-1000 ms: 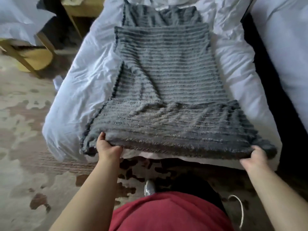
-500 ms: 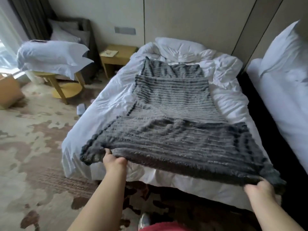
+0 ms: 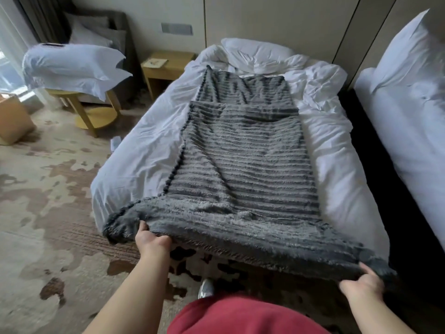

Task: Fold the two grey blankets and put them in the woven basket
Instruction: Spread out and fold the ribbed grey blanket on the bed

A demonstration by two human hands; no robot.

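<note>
A grey striped fluffy blanket (image 3: pixel 243 165) lies lengthwise down the white bed (image 3: pixel 144 150), folded into a long strip. Its near end is lifted off the foot of the bed and spreads wider. My left hand (image 3: pixel 150 239) grips the near left corner of that end. My right hand (image 3: pixel 361 285) grips the near right corner. A second grey layer (image 3: pixel 240 91) shows at the far end toward the pillows; whether it is a separate blanket I cannot tell. No woven basket is in view.
A second bed (image 3: pixel 409 131) stands on the right across a dark gap. On the left are a wooden nightstand (image 3: pixel 168 68), a round side table (image 3: pixel 96 112) holding a white pillow, a grey armchair and a cardboard box (image 3: pixel 12 119). Patterned carpet covers the floor.
The camera tilted up, bringing the room into view. Both hands keep their hold on the blanket's near corners, and the near edge now hangs beyond the bed's foot.
</note>
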